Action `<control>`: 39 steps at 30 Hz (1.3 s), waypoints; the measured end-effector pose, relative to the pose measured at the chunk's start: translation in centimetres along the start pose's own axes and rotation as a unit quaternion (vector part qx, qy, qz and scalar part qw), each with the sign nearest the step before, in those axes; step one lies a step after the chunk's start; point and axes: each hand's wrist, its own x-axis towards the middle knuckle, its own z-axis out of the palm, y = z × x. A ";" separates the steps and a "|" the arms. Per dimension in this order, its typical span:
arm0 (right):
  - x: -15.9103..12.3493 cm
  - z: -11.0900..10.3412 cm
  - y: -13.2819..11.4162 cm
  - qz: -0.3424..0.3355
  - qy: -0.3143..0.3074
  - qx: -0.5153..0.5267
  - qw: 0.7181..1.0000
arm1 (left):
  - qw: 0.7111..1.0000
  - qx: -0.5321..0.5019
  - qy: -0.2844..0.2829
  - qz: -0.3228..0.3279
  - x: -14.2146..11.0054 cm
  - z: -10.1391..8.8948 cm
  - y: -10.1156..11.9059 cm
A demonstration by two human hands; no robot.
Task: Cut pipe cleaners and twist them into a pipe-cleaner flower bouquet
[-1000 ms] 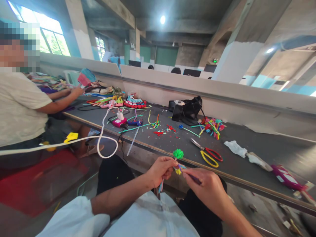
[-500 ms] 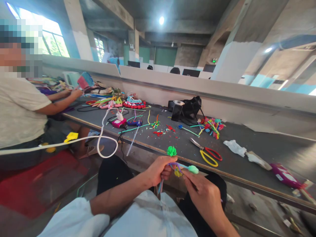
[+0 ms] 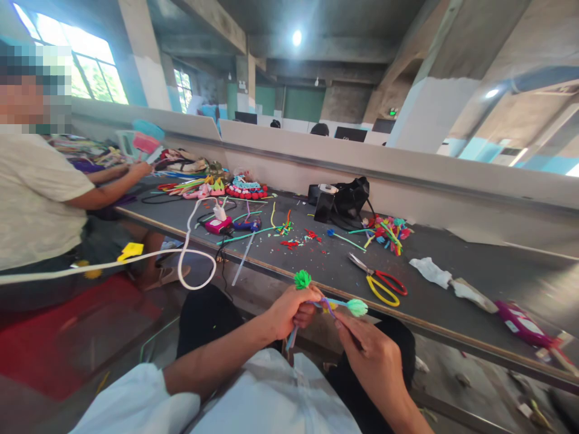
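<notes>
My left hand [image 3: 294, 310] is closed around the stems of several pipe-cleaner flowers above my lap. A bright green flower head [image 3: 303, 279] sticks up over its thumb, and a pale mint one [image 3: 357, 307] points out to the right. Below the fist the stem ends [image 3: 292, 339] hang down. A purple pipe cleaner [image 3: 327, 306] runs across the stems between the hands, and my right hand [image 3: 368, 346] pinches its end between thumb and fingertips. Behind it a yellow flower is mostly hidden.
Red-and-yellow-handled scissors [image 3: 382, 286] lie on the dark table near its front edge. Colourful pipe-cleaner flowers [image 3: 389, 232] and a black bag [image 3: 355, 202] sit farther back. A white cable [image 3: 181, 265] loops at left, beside a seated co-worker [image 3: 40, 199]. A magenta device [image 3: 520, 322] lies far right.
The green flower has tilted left, and the mint flower has shifted slightly right. The yellow flower is now more hidden. At left, the co-worker's pink and blue item has changed its angle.
</notes>
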 end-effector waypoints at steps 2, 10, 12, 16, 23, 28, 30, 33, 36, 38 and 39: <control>0.0 0.1 0.0 0.016 -0.004 0.026 1.000 | 1.000 0.016 0.005 0.011 -0.1 0.1 -0.1; 0.5 0.2 -0.8 0.053 -0.025 0.146 0.988 | 0.997 0.042 0.011 0.063 -0.3 0.7 -0.3; 0.4 0.2 -0.8 0.057 -0.030 0.142 0.988 | 0.999 0.016 0.004 0.052 -0.3 0.7 -0.2; 0.3 0.2 0.1 0.108 -0.042 0.159 0.980 | 0.999 -0.010 -0.040 0.036 -0.4 0.4 -0.2; 2.1 -1.1 0.7 0.125 -0.105 0.286 0.944 | 0.989 0.045 -0.138 -0.007 -0.8 0.3 0.1; 3.6 -1.5 2.0 0.131 -0.154 0.308 0.930 | 0.987 0.107 -0.114 -0.024 -0.8 0.5 0.4; 4.3 -1.7 2.5 0.128 -0.177 0.305 0.927 | 0.987 0.125 -0.102 -0.025 -0.8 0.7 0.5; 5.5 -2.6 2.4 0.080 -0.199 0.279 0.936 | 0.984 0.159 -0.079 -0.019 -0.8 1.2 0.5; 6.4 -3.9 1.5 0.005 -0.196 0.223 0.955 | 0.982 0.186 -0.030 0.008 -0.9 1.9 0.3; 6.5 -4.9 0.7 -0.053 -0.179 0.182 0.965 | 0.983 0.182 0.000 0.028 -0.8 2.2 0.2; 6.4 -5.3 0.3 -0.082 -0.167 0.158 0.970 | 0.985 0.171 0.007 0.036 -0.8 2.3 0.1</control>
